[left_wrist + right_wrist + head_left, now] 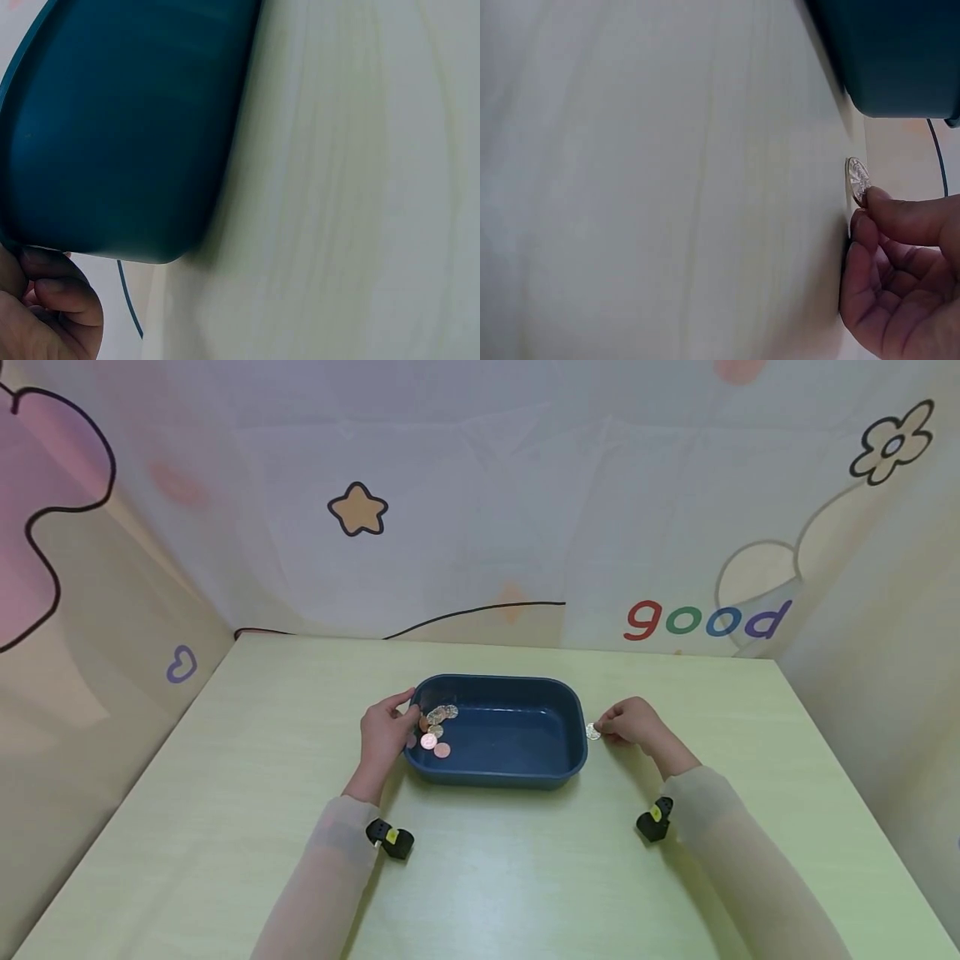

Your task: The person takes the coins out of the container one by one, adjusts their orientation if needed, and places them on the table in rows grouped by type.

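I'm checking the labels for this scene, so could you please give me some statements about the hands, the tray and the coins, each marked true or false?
1. The left hand grips the left end of the blue tray. True.
2. The right hand pinches a silvery coin. True.
3. That silvery coin is inside the tray. False: it is outside, beside the tray's right end.
4. The coins in the tray are gathered at its right end. False: they are at its left end.
5. Both copper-coloured and silvery coins are in the tray. True.
6. Both hands are inside the tray's right end. False: they are at opposite ends of it.
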`<state>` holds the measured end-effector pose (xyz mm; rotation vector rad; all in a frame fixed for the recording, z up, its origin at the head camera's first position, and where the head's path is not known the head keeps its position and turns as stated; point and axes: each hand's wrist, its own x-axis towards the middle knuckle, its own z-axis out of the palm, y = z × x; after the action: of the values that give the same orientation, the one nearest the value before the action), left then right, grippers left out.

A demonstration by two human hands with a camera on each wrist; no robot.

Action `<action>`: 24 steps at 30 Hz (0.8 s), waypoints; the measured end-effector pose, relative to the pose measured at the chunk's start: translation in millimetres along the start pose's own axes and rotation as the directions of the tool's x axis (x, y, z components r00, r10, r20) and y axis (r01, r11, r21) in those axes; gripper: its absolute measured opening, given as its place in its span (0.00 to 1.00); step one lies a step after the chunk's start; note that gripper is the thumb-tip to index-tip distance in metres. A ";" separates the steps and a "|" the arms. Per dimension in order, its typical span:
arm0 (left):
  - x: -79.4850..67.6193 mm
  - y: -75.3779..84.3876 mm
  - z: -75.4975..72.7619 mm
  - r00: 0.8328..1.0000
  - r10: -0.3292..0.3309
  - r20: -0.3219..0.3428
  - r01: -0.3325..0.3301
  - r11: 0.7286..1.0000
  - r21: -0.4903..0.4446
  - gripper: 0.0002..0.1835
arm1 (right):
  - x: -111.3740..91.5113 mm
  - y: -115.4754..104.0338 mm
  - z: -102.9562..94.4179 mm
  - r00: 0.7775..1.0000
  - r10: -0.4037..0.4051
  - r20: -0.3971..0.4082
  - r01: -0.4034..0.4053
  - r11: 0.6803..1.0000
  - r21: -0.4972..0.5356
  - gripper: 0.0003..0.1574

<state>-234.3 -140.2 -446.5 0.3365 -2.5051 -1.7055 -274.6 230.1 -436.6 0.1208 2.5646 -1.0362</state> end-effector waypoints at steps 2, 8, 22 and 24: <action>-0.5 0.4 0.1 1.000 0.000 0.006 0.000 1.000 0.004 0.23 | 0.6 0.5 0.4 1.000 0.007 -0.004 -0.007 1.000 0.005 0.15; -1.9 1.0 0.0 1.000 0.000 -0.002 0.000 1.000 0.006 0.23 | 1.9 0.6 0.6 1.000 0.001 -0.008 -0.001 1.000 -0.004 0.16; 0.3 -1.9 0.4 0.999 0.038 -0.026 -0.037 0.999 0.040 0.23 | 8.3 -0.2 1.1 0.999 -0.050 0.002 0.050 0.994 -0.096 0.14; 0.7 -2.4 0.6 0.999 0.040 -0.028 -0.039 0.998 0.042 0.23 | 7.8 -0.1 0.2 0.999 -0.045 0.008 0.045 0.995 -0.084 0.14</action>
<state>-234.7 -140.6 -449.0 0.3104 -2.5122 -1.6239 -281.8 229.4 -439.5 0.0380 2.6121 -0.9405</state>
